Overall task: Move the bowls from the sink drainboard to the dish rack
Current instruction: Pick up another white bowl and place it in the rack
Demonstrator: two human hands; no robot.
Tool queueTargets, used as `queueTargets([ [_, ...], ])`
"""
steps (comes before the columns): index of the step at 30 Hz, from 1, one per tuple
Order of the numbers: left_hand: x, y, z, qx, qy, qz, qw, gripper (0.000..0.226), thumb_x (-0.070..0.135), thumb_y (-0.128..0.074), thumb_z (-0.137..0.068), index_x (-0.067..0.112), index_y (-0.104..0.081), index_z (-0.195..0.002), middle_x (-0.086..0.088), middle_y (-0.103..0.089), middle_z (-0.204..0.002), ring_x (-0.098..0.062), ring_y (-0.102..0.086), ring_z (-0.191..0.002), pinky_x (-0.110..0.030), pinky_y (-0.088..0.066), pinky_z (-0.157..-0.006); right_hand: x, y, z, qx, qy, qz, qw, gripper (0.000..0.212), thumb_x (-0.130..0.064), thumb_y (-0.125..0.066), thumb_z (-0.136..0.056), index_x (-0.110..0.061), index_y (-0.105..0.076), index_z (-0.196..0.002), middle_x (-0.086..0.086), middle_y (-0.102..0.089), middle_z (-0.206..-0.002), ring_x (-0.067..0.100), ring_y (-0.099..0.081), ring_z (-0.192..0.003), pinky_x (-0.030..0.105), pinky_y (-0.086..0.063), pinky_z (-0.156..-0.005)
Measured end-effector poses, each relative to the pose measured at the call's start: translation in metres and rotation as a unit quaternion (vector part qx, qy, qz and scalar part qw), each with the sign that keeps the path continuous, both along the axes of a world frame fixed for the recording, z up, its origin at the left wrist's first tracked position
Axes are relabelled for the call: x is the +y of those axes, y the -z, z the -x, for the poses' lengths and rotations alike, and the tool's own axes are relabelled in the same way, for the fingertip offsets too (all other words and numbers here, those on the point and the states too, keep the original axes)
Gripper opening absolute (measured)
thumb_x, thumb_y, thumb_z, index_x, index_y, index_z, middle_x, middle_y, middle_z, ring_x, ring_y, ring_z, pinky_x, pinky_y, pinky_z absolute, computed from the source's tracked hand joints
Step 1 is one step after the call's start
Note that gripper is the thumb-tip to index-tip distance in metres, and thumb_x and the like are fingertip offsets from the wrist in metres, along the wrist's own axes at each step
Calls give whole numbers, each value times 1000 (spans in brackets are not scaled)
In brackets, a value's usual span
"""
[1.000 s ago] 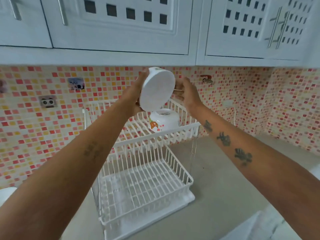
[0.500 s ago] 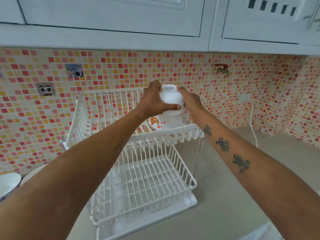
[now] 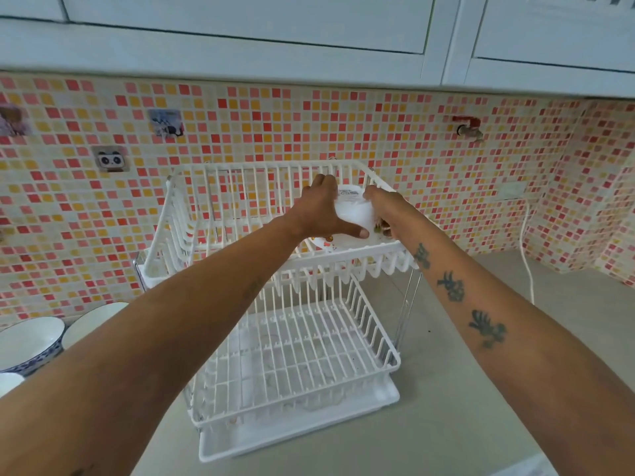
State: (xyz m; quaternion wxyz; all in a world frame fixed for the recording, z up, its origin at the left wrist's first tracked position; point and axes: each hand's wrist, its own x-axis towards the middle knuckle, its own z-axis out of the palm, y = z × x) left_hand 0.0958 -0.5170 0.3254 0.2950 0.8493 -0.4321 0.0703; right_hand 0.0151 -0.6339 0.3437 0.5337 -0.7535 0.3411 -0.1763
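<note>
A white two-tier wire dish rack [image 3: 247,201] stands on the grey counter against the tiled wall. Both my hands hold a white bowl [image 3: 355,211] upside down in the right part of the rack's upper tier. My left hand [image 3: 321,214] grips its left side, thumb across the front. My right hand [image 3: 385,209] grips its right side. Beneath it sits another white bowl with an orange print [image 3: 326,240], mostly hidden. At the far left edge stand more bowls, one with a blue patterned rim [image 3: 29,341] and a white one [image 3: 91,321] behind my forearm.
The rack's lower tier [image 3: 295,355] holds nothing and rests on a white drip tray [image 3: 295,438]. White cabinets [image 3: 275,36] hang overhead. A tap [image 3: 469,128] sticks out of the mosaic wall, and a white cable [image 3: 527,255] runs down to the grey counter [image 3: 481,389].
The bowl was turned over and lowered from above the rack into the upper tier, onto the printed bowl. The view tilted down, and the bowls at the left edge came into sight.
</note>
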Motion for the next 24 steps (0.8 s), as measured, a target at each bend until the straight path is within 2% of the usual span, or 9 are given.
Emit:
queueTargets([
  [4,1,1,1,2,2,-5,1000,97,52,-90,-53,5,-42,-123,-11,-43,-125,-29,-45,-112,-45,-48,-94,1,0,-2,15,7,19,1000,50,-38,-41,-94,-12,-46,-136,7,-53,-106,24,-50,-91,29,-35,-60],
  [9,5,3,-2,37,23,13,999,80,49,-86,-61,11,-40,-113,-6,-38,-115,-28,-46,-108,-48,-53,-90,2,1,-2,6,26,67,997,53,-34,-43,-94,-6,-43,-139,9,-55,-106,18,-51,-70,27,-35,-53],
  [13,11,-1,-3,116,20,61,991,69,53,-75,-75,13,-41,-119,-3,-36,-121,-31,-49,-120,-48,-51,-96,6,0,1,-22,43,173,984,49,-32,-46,-92,-3,-54,-131,11,-65,-119,21,-56,-77,25,-35,-50],
  [16,22,-9,-2,113,-5,81,990,75,54,-63,-86,8,-36,-138,-11,-34,-144,-31,-44,-130,-40,-43,-105,10,-1,8,-60,72,270,958,40,-32,-47,-92,-6,-64,-117,12,-61,-123,25,-63,-91,26,-45,-68],
  [18,37,-14,3,106,-9,96,990,72,52,-54,-92,5,-33,-143,-14,-32,-151,-29,-42,-133,-33,-39,-100,17,-1,12,-100,88,309,942,36,-31,-49,-91,-9,-66,-115,9,-56,-129,28,-60,-110,32,-45,-81],
  [20,58,-18,6,125,-20,117,985,69,52,-49,-95,4,-34,-142,-15,-35,-151,-29,-44,-133,-31,-39,-94,30,-2,12,-135,78,313,937,31,-28,-49,-92,-10,-67,-110,8,-54,-130,26,-57,-114,30,-40,-82],
  [22,83,-22,7,155,-34,153,975,62,51,-45,-97,-1,-44,-130,-20,-52,-134,-31,-56,-118,-31,-42,-90,51,-6,8,-179,40,301,936,25,-26,-50,-91,-10,-67,-100,8,-55,-126,23,-57,-110,27,-39,-80],
  [23,97,-25,7,171,-37,184,967,58,49,-43,-98,-6,-50,-116,-21,-61,-108,-29,-63,-97,-33,-46,-87,65,-10,4,-203,15,289,935,20,-26,-49,-91,-13,-65,-90,9,-56,-120,22,-58,-105,27,-39,-78],
  [24,111,-28,8,191,-45,219,956,54,46,-41,-100,-7,-50,-104,-13,-56,-83,-23,-60,-76,-34,-50,-82,82,-15,-1,-226,-9,274,935,20,-26,-48,-90,-17,-59,-77,9,-56,-111,21,-57,-98,27,-39,-76],
])
